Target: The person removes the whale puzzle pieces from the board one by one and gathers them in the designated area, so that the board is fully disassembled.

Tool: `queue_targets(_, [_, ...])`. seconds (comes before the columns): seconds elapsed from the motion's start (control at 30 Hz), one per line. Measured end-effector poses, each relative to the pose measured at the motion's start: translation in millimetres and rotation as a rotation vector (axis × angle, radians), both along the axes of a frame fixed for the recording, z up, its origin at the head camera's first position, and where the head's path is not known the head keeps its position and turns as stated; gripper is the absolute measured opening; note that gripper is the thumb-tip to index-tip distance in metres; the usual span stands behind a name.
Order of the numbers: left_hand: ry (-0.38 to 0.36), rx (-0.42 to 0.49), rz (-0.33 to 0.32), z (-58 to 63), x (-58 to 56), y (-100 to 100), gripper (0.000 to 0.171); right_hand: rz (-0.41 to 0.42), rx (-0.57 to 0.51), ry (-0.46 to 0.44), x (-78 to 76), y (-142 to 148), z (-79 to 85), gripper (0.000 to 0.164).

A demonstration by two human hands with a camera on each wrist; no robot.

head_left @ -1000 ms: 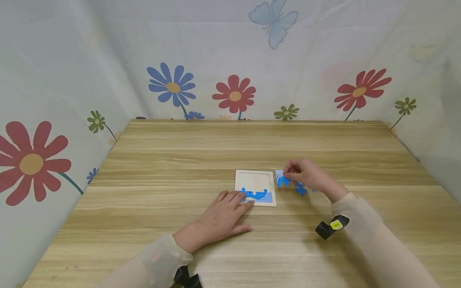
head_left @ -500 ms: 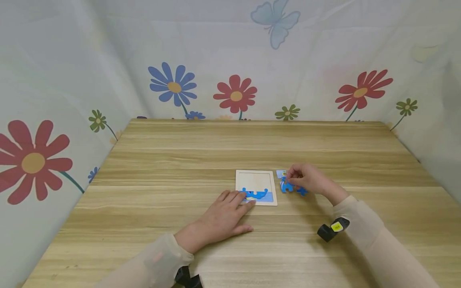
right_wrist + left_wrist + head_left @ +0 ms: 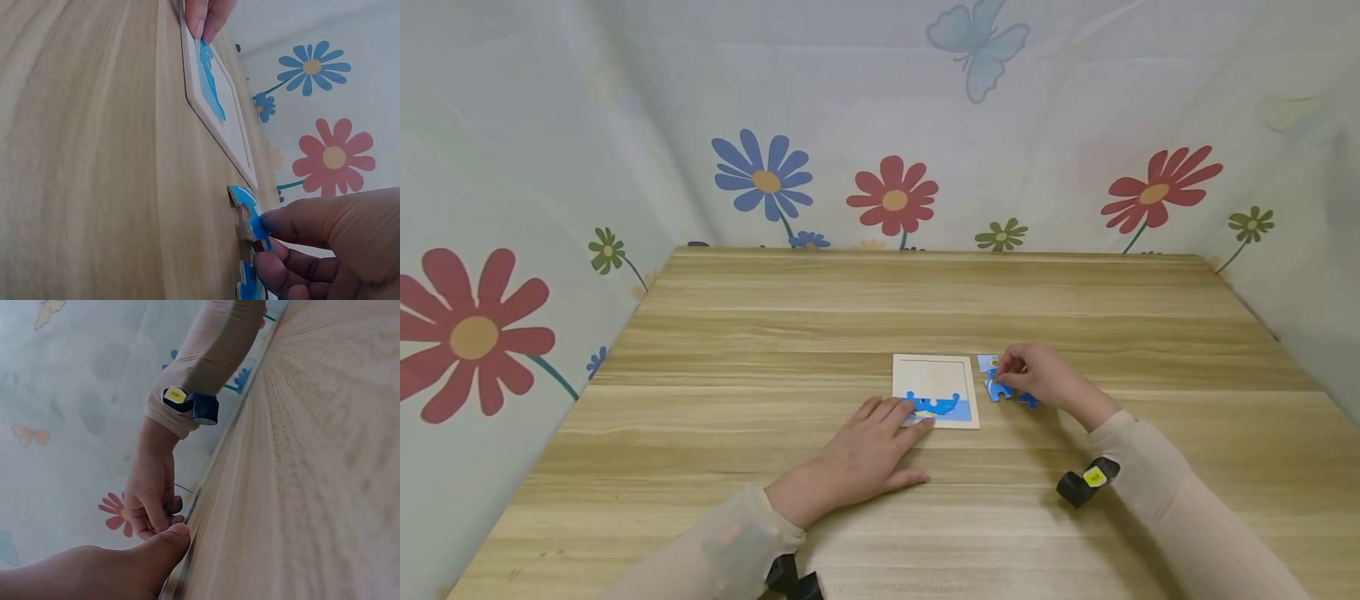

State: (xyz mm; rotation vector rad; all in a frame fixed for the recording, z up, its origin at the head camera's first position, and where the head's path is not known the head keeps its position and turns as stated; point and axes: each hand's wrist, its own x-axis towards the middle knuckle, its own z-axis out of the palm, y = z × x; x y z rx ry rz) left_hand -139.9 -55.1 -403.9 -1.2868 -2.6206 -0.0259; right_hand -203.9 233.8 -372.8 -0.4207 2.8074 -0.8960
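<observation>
A square wooden puzzle tray (image 3: pixel 933 375) lies on the table, with blue jigsaw pieces (image 3: pixel 951 411) filling its near part. My left hand (image 3: pixel 861 454) lies flat with straight fingers, its fingertips over the tray's near left corner and pieces. To the right of the tray, my right hand (image 3: pixel 1043 377) pinches a blue puzzle piece (image 3: pixel 252 215) between thumb and fingers, tilted in the right wrist view. A light blue piece with a yellow spot (image 3: pixel 986 362) lies just beyond it. Another blue piece (image 3: pixel 1028 401) shows partly under the right hand.
The wood-grain table (image 3: pixel 775 333) reaches back to a white cloth (image 3: pixel 820 75) printed with flowers and a butterfly. Each wrist wears a small black camera, the right one (image 3: pixel 1086 483) with a yellow label.
My right hand has brought the pinched blue piece slightly right and nearer, uncovering the yellow-spotted piece. The left hand keeps its place on the tray.
</observation>
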Motion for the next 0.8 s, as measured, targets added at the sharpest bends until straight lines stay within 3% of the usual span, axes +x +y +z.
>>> queue_targets(0.23, [0.013, -0.002, -0.002, -1.1, -0.5, 0.7, 0.065, -0.016, 0.024, 0.035, 3.3, -1.8, -0.6, 0.004])
queue_targets(0.53, [-0.026, -0.026, 0.008, 2.9, -1.3, 1.2, 0.065, -0.030, -0.005, 0.065, 5.8, -1.1, 2.5, 0.006])
queue_targets(0.8, [0.016, -0.011, -0.013, 3.4, -3.2, 2.1, 0.065, -0.052, -0.042, 0.096, 9.1, -1.4, 7.5, 0.006])
